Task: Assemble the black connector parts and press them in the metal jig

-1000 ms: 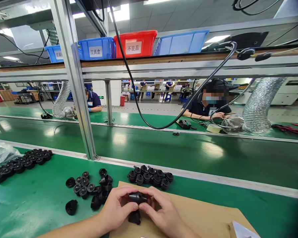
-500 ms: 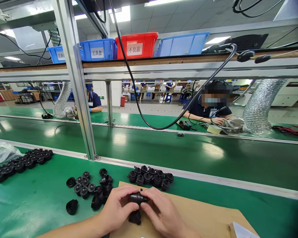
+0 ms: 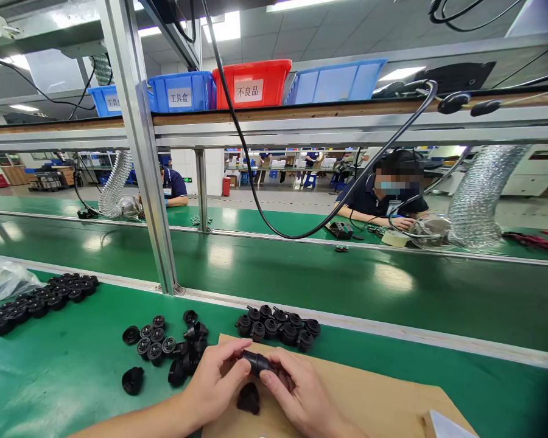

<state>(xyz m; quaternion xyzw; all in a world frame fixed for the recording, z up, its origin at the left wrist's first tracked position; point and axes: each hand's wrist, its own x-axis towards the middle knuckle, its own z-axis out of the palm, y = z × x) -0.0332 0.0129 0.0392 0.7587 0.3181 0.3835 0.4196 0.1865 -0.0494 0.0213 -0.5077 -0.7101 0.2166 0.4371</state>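
Observation:
Between my two hands, over a brown cardboard sheet (image 3: 360, 395), is a black cylindrical part (image 3: 257, 363). My left hand (image 3: 214, 380) pinches its left end with thumb and fingers, and my right hand (image 3: 296, 389) grips its right end. Just below the held part, a loose black piece (image 3: 249, 398) lies on the cardboard. Several black parts (image 3: 189, 353) are heaped left of my left hand, beside several round black pieces (image 3: 155, 353). Behind my hands, rows of black caps with small spouts (image 3: 278, 325) stand at the cardboard's back edge.
More black round parts (image 3: 43, 301) and a clear plastic bag (image 3: 4, 280) lie at the far left. A metal post (image 3: 141, 152) rises behind the green bench (image 3: 73, 365). Beyond it runs a green belt (image 3: 278, 274), with a masked person (image 3: 388, 188) across it. A white object (image 3: 445, 426) sits lower right.
The held part has tilted, its right end dipping lower, and my right fingers have curled further around it. The small pieces on the far belt have shifted right.

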